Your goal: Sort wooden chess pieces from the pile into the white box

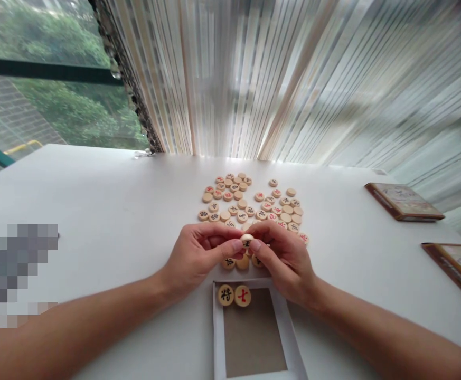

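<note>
So that its character is presumably left readable, a xiangqi piece (pixel 247 241) is pinched by fingers of left hand (pixel 196 254) and right hand (pixel 293 259) beyond the white box (pixel 218 338).

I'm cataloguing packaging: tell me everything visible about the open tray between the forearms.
The tray is shallow and rectangular: white walls, grey-brown floor, apparently cardboard. It lies on the table, its near end reaching the picture's edge. Inside its far end, a black-marked piece and a red-marked piece sit side by side.
</note>
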A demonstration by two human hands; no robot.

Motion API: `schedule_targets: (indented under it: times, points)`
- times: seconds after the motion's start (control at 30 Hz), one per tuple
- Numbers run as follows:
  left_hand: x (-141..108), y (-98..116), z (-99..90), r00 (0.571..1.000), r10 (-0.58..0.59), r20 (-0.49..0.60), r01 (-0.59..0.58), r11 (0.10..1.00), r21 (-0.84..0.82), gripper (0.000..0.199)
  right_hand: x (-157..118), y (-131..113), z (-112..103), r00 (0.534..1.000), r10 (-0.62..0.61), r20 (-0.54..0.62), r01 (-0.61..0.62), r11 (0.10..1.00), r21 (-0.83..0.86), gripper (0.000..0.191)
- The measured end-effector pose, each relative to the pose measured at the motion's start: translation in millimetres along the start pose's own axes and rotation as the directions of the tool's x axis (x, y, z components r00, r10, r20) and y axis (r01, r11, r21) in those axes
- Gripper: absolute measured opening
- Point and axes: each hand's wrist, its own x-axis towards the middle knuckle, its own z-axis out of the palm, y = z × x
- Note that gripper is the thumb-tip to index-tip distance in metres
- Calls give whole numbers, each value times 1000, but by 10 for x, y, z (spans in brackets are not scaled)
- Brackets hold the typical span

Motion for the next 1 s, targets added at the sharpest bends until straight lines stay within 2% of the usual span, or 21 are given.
schedule_targets:
  times: [0.23,0.43,0.7,0.83,1.0]
  points:
    - [-4,-19,9,991,135,9,-135,987,88,11,-31,35,30,999,35,-20,-35,999,30,9]
    - [-3,-51,4,984,178,0,-177,979,106,10,-10,19,49,1000,19,-24,-18,999,34,12]
    - [-9,-30,5,992,127,-4,-126,986,107,10,-16,20,37,999,43,-7,-43,996,84,12]
    - [-15,-23,-1,998,60,-23,-58,996,65,15,-22,15,38,996,85,18,-87,984,158,11]
    - [-17,-39,-14,996,53,-70,-46,995,92,19,-22,35,72,995,101,22,-104,963,249,16]
